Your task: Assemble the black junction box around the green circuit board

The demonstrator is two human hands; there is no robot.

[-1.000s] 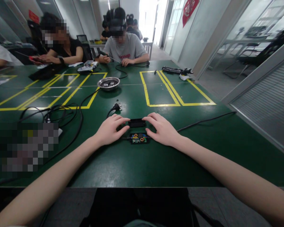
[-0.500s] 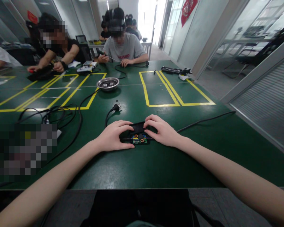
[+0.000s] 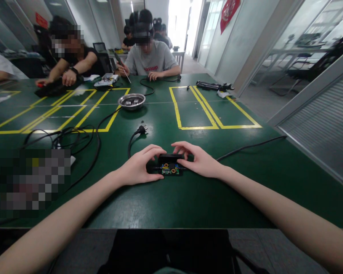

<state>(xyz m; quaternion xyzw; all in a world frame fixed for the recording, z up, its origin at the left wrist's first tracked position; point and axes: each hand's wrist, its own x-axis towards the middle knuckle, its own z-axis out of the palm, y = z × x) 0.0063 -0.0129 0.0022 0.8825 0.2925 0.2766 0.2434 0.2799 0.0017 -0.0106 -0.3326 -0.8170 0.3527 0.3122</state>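
In front of me on the table lies an opened black power adapter. Its circuit board (image 3: 168, 170), with copper coils and small parts, shows in the lower shell. The black adapter cover (image 3: 170, 157) is tilted over the board's far side, apart from the near edge. My left hand (image 3: 137, 166) curls round the left end, fingertips at the cover and thumb beside the lower shell's near left corner. My right hand (image 3: 198, 160) pinches the cover's right end, fingers behind and thumb in front. A black cable (image 3: 251, 145) runs off to the right.
A plug (image 3: 142, 130) lies beyond my left hand. Farther back stands a metal bowl (image 3: 132, 102) with small metal parts. Tangled cables (image 3: 71, 135) and a blurred-out object (image 3: 31, 179) lie left. Yellow tape (image 3: 198, 128) marks the table (image 3: 148, 205). Co-workers sit across.
The cover has tipped from leaning back to nearly edge-on above the board. My right fingers have shifted with it; my left hand has barely moved.
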